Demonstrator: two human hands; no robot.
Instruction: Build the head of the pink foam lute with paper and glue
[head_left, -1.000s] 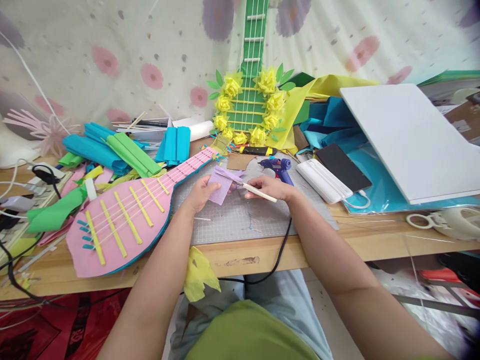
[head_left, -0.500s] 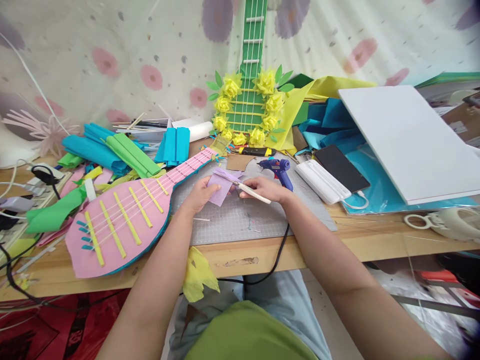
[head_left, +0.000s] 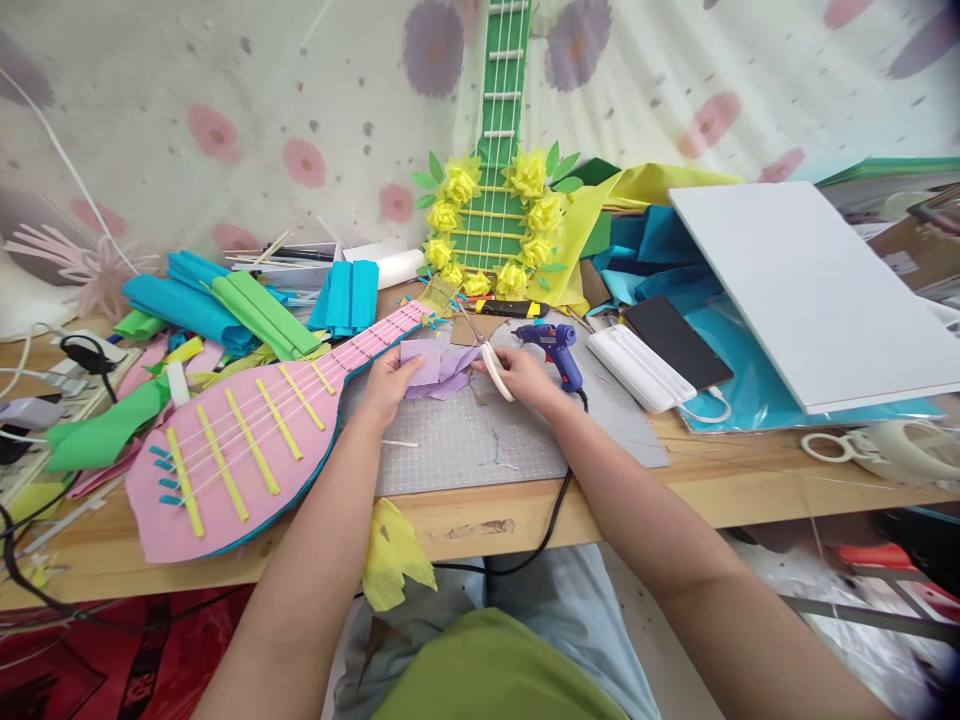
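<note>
My left hand (head_left: pixel 385 385) pinches a piece of purple crepe paper (head_left: pixel 421 362) over the grey cutting mat (head_left: pixel 450 455). A loose purple strip (head_left: pixel 452 374) stretches from that piece toward my right hand (head_left: pixel 527 378); its right end meets my right fingertips. White-handled scissors (head_left: pixel 495 372) sit in my right hand, blades pointing away up to the left. Left of my hands lies a pink paper lute (head_left: pixel 247 440) with yellow bars and white strings. A purple-blue glue gun (head_left: pixel 553 345) rests just behind my right hand.
A green paper instrument with yellow roses (head_left: pixel 491 215) stands against the curtain. Rolled blue and green crepe paper (head_left: pixel 259 310) lies at the left. On the right are a white power bank (head_left: pixel 640 367), a phone (head_left: pixel 679 340) and a white board (head_left: pixel 814 300). A black cable hangs over the front edge.
The scissors have swung from lying across the purple paper to pointing away, off it. The purple paper now spreads as a piece and a strip between my hands. The camera view shifted slightly.
</note>
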